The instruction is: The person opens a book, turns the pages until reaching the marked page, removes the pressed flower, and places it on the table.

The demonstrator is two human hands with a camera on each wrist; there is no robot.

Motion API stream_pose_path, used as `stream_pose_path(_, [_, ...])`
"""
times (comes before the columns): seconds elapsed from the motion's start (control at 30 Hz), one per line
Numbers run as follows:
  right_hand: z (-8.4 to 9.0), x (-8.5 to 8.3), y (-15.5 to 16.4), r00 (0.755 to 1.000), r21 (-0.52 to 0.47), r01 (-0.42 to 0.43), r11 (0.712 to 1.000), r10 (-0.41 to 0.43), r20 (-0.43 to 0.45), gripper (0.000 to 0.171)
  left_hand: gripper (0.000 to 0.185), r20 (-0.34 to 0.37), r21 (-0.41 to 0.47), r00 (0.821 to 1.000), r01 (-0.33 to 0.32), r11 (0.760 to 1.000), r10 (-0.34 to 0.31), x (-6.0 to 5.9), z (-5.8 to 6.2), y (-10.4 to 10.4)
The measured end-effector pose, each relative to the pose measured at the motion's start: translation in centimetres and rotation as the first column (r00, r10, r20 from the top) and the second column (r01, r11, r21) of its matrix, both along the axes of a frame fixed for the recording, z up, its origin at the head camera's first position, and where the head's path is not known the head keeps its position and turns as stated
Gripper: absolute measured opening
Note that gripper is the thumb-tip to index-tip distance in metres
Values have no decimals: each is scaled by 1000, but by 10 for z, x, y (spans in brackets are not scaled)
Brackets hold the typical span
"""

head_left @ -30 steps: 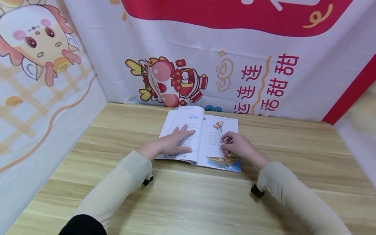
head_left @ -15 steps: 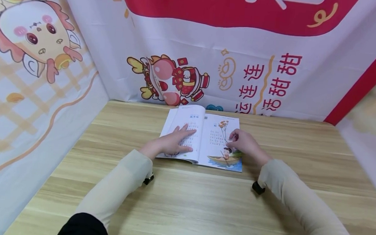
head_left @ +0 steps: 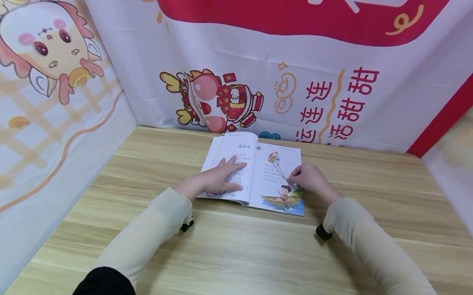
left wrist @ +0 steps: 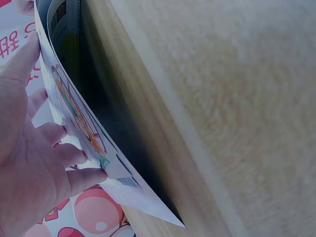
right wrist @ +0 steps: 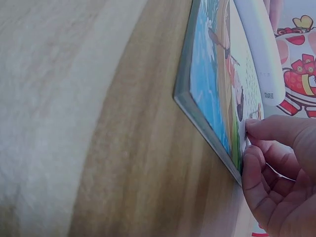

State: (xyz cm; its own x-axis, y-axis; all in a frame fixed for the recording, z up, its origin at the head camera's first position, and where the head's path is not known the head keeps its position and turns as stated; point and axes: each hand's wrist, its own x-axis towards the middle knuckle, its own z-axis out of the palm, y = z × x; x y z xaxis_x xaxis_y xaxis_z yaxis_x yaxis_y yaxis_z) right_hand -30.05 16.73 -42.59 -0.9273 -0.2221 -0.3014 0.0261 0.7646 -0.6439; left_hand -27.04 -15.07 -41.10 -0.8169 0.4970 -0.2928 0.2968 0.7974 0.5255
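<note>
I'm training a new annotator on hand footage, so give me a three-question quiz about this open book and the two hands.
1. True or false: the left hand lies flat with straight fingers on the left page of the book.
2. Where does the right hand touch the book? A) the spine B) the right page's outer edge C) the far left corner
3. Fill in: the book lies open on a ____ table.

Key
1. True: its fingers are spread on the text page.
2. B: in the right wrist view the fingertips pinch the page edge by the boat picture.
3. Wooden.
</note>
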Motion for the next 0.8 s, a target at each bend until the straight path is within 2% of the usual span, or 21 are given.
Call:
stream_pose_path(0.4, [1, 3, 2, 999, -46, -2, 999, 0, -47, 12, 80, -1, 7, 1000, 5, 1000, -5, 1, 0, -1])
stream_pose_path(0.6, [2, 3, 7, 1000, -80, -5, 997, 5, -5, 24, 79, -2, 0, 1000, 4, 1000, -4, 1, 1, 0])
stream_pose_path(0.8, [-2, 3, 13, 999, -122, 19, 992, -16, 28, 26, 79, -3, -5, 1000, 2, 1000, -2, 0, 0, 0])
